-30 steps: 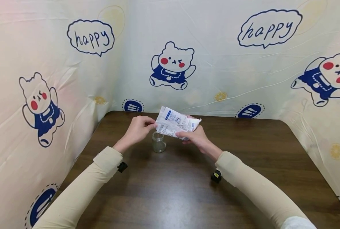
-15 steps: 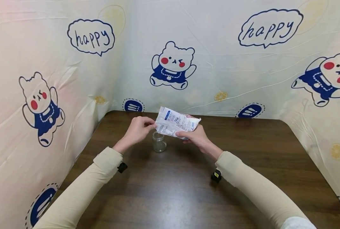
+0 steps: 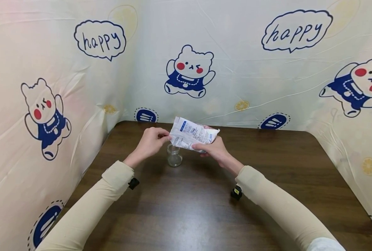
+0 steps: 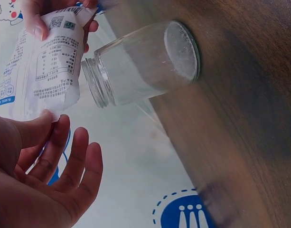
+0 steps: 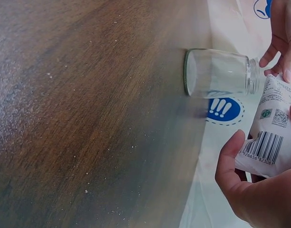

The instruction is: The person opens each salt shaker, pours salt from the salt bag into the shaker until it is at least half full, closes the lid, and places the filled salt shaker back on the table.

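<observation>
A white printed packet (image 3: 190, 135) with a blue label is held tilted just above a clear glass jar (image 3: 175, 159), its left end over the mouth. My left hand (image 3: 151, 142) pinches that left end between thumb and forefinger, while the other fingers (image 4: 79, 152) stay off the packet. At the fuller end, my right hand (image 3: 215, 150) grips the packet with the thumb on its near face. The lidless jar stands upright, with a thin white layer (image 4: 182, 50) at its bottom. The packet's opening is hidden, and I cannot tell whether anything flows from it.
Small white grains (image 5: 87, 191) are scattered over the dark wooden table (image 3: 186, 209). A printed cloth (image 3: 230, 87) with bears and speech bubbles hangs behind the table and along both sides. A black wrist camera (image 3: 236, 192) hangs under the right cuff, another (image 3: 133, 183) under the left.
</observation>
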`<act>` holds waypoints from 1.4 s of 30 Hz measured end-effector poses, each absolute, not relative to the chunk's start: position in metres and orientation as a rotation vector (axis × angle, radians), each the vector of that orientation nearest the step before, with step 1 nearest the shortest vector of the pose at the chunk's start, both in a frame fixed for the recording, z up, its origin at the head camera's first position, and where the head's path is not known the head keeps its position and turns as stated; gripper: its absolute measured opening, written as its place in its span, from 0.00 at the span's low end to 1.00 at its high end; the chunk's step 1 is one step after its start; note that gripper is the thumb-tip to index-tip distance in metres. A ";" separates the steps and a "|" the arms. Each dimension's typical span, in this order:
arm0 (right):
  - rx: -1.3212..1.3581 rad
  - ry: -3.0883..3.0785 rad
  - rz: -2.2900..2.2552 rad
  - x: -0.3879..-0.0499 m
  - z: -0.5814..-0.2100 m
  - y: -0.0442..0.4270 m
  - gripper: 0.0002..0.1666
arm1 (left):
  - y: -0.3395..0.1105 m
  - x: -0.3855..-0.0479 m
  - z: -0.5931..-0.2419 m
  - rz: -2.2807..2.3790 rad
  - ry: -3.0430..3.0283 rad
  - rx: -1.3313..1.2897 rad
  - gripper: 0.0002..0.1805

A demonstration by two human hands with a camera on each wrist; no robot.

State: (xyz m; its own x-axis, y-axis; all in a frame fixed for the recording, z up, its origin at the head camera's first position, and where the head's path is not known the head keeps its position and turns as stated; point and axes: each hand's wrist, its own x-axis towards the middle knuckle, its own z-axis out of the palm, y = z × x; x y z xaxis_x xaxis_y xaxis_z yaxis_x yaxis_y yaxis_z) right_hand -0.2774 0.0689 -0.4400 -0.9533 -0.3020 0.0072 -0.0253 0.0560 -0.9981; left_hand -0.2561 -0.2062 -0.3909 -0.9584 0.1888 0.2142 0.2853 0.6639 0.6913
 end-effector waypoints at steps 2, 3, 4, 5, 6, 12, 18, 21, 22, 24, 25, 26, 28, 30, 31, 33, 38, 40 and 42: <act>-0.339 2.119 -2.009 -0.278 -0.440 0.069 0.44 | -0.206 -0.256 -0.391 -1.172 -2.752 -0.396 0.06; -0.339 2.117 -2.011 -0.278 -0.440 0.069 0.44 | -0.206 -0.256 -0.390 -1.172 -2.752 -0.398 0.06; -0.339 2.116 -2.012 -0.278 -0.440 0.069 0.44 | -0.206 -0.256 -0.390 -1.172 -2.752 -0.401 0.07; -0.337 2.116 -2.012 -0.278 -0.440 0.069 0.43 | -0.206 -0.256 -0.390 -1.173 -2.751 -0.403 0.07; -0.335 2.114 -2.012 -0.278 -0.439 0.069 0.43 | -0.206 -0.256 -0.390 -1.174 -2.751 -0.405 0.07; -0.331 2.114 -2.005 -0.277 -0.438 0.070 0.41 | -0.205 -0.255 -0.389 -1.171 -2.751 -0.401 0.06; -0.343 2.138 -1.991 -0.278 -0.436 0.071 0.39 | -0.204 -0.255 -0.389 -1.181 -2.755 -0.389 0.06; -0.346 2.142 -1.978 -0.277 -0.437 0.072 0.38 | -0.205 -0.255 -0.390 -1.181 -2.759 -0.388 0.06; -0.347 2.143 -1.975 -0.277 -0.437 0.072 0.37 | -0.205 -0.255 -0.391 -1.180 -2.761 -0.387 0.07; -0.353 2.143 -1.971 -0.277 -0.437 0.072 0.37 | -0.206 -0.255 -0.391 -1.179 -2.762 -0.389 0.07; -0.354 2.142 -1.971 -0.277 -0.438 0.072 0.36 | -0.206 -0.255 -0.391 -1.180 -2.763 -0.390 0.07; -0.356 2.143 -1.970 -0.277 -0.438 0.072 0.36 | -0.206 -0.255 -0.391 -1.180 -2.763 -0.391 0.07; -0.352 2.141 -1.969 -0.277 -0.437 0.072 0.36 | -0.206 -0.255 -0.391 -1.183 -2.765 -0.392 0.07; -0.352 2.143 -1.967 -0.277 -0.437 0.072 0.36 | -0.205 -0.255 -0.391 -1.182 -2.766 -0.392 0.07; -0.349 2.143 -1.968 -0.277 -0.437 0.073 0.36 | -0.205 -0.255 -0.391 -1.179 -2.767 -0.393 0.07; -0.348 2.142 -1.967 -0.278 -0.437 0.073 0.37 | -0.205 -0.255 -0.390 -1.173 -2.767 -0.394 0.07; -0.346 2.140 -1.965 -0.279 -0.439 0.073 0.37 | -0.205 -0.255 -0.389 -1.166 -2.769 -0.395 0.06; -0.346 2.140 -1.964 -0.279 -0.439 0.073 0.37 | -0.205 -0.255 -0.390 -1.164 -2.767 -0.395 0.06; -0.336 2.144 -1.963 -0.279 -0.439 0.072 0.36 | -0.205 -0.255 -0.390 -1.155 -2.759 -0.406 0.06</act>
